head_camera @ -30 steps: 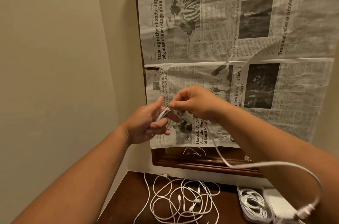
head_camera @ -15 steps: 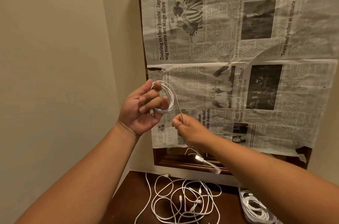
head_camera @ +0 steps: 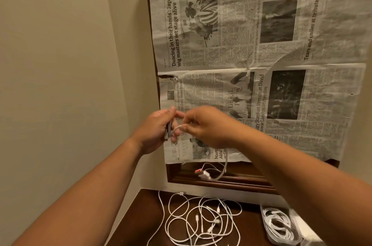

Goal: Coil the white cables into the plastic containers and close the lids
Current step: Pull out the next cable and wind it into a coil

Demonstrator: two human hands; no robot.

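Observation:
My left hand (head_camera: 156, 131) is held up in front of the newspaper and grips a small coil of white cable (head_camera: 169, 129), seen edge-on between thumb and fingers. My right hand (head_camera: 205, 125) pinches the same cable just right of the coil. The free end hangs down from it in a short loop, its plug (head_camera: 204, 174) dangling below. A tangle of loose white cables (head_camera: 201, 219) lies on the dark wooden table (head_camera: 141, 215). At the lower right stands a clear plastic container (head_camera: 278, 225) with coiled white cable inside, partly hidden by my right arm.
Newspaper sheets (head_camera: 251, 54) cover a dark-framed panel on the wall behind the table. A beige wall (head_camera: 60, 64) closes the left side, forming a corner. The panel's wooden frame (head_camera: 221, 181) juts out just above the table's back edge.
My right hand rose from below the coil to beside it, laying another turn. The hanging tail is shorter than a second ago, and the coil now faces edge-on.

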